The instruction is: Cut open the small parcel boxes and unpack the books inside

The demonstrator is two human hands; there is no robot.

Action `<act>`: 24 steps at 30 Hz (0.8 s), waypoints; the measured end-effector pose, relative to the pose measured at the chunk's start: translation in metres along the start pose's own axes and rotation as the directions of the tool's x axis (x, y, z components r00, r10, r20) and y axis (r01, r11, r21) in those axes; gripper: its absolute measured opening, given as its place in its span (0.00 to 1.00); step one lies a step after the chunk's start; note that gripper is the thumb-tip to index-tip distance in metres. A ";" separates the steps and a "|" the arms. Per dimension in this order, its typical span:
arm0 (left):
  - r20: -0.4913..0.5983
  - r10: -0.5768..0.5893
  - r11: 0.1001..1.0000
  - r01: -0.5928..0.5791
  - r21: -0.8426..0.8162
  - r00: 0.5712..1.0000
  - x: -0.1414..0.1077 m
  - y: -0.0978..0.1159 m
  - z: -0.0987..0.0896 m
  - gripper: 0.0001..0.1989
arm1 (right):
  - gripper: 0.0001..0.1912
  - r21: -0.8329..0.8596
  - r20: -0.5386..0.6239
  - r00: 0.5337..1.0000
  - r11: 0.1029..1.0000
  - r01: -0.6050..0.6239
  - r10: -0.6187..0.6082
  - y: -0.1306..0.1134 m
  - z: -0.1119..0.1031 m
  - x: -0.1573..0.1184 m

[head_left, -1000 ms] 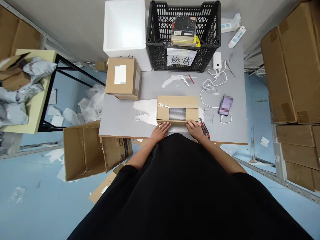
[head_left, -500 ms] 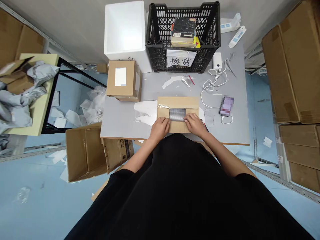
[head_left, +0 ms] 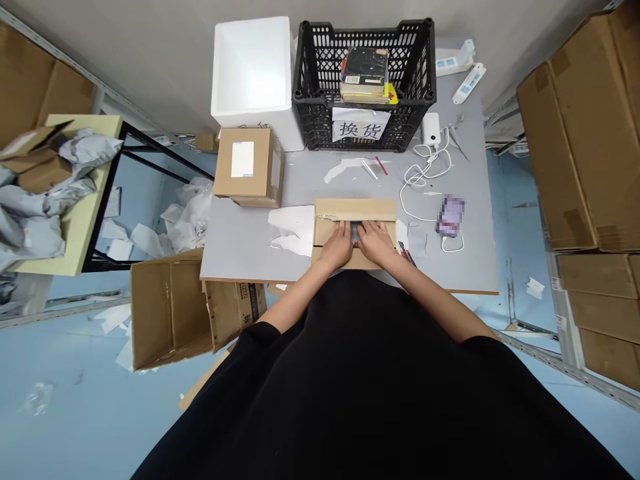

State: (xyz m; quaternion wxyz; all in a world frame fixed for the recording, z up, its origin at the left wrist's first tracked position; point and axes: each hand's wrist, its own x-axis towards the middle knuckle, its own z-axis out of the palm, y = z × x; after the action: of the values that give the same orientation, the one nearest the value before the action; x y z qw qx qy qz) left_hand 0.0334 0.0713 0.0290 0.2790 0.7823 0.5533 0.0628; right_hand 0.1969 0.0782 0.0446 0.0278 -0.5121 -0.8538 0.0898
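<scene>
An opened cardboard carton (head_left: pixel 355 208) lies on the table in front of me, its flaps folded out. A dark, glossy, flat thing (head_left: pixel 355 235) shows in its middle, mostly covered by my hands; its kind I cannot make out. My left hand (head_left: pixel 339 247) rests over the carton's left half, fingers stretched forward to the far edge of the opening. Close beside it, my right hand (head_left: pixel 375 241) lies the same way over the right half. Both seem to press on the dark thing, fingers extended rather than wrapped around it. Clear tape clings to the carton's far left flap.
A black crate (head_left: pixel 365 127) with books stands at the back, beside a white foam box (head_left: pixel 253 73). A closed carton (head_left: pixel 245 160) sits at left. At right lie a phone (head_left: pixel 451 215), a white cable and power strips (head_left: pixel 469 83). An open box (head_left: pixel 170 310) stands below left.
Both hands have moved inward and forward over the dark thing. Earlier they held its near corners; now their fingers reach its far side and cover most of it.
</scene>
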 end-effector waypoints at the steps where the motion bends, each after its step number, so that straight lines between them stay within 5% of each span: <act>1: -0.028 -0.001 1.000 0.001 0.001 1.000 -0.002 0.001 0.001 0.35 | 0.17 -0.002 -0.023 1.000 1.000 -0.008 0.008 -0.002 -0.001 -0.002; 7: -0.082 -0.027 0.994 0.035 0.103 0.996 -0.007 0.007 -0.015 0.33 | 0.27 0.028 -0.044 0.998 0.998 -0.052 0.053 -0.006 -0.003 -0.006; 11: -0.205 -0.111 0.974 0.147 0.172 0.972 -0.006 -0.004 -0.036 0.19 | 0.18 -0.002 -0.002 0.998 0.998 -0.061 0.061 0.006 -0.003 0.000; 14: -0.315 -0.169 0.958 0.230 0.169 0.934 0.001 -0.028 -0.052 0.23 | 0.15 -0.003 -0.032 0.993 0.993 -0.117 0.117 0.019 -0.001 0.003; 18: -0.173 -0.013 0.982 0.045 0.183 0.985 0.022 -0.068 -0.068 0.40 | 0.23 0.049 -0.139 0.973 0.983 -0.177 0.182 0.031 0.006 0.008; 21: -0.045 0.027 0.980 -0.018 0.199 0.999 0.037 -0.084 -0.073 0.38 | 0.28 0.085 -0.192 0.948 0.966 -0.243 0.256 0.033 0.013 0.012; 24: -0.042 0.051 0.965 -0.038 0.261 0.998 0.044 -0.084 -0.071 0.31 | 0.29 0.118 -0.208 0.930 0.952 -0.284 0.303 0.036 0.019 0.015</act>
State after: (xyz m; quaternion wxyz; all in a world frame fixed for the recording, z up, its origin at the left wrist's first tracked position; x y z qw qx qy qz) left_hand -0.0491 0.1563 0.0365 0.1588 0.8227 0.5456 0.0149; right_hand 0.2181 0.1053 0.0183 0.1317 -0.6392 -0.7543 0.0713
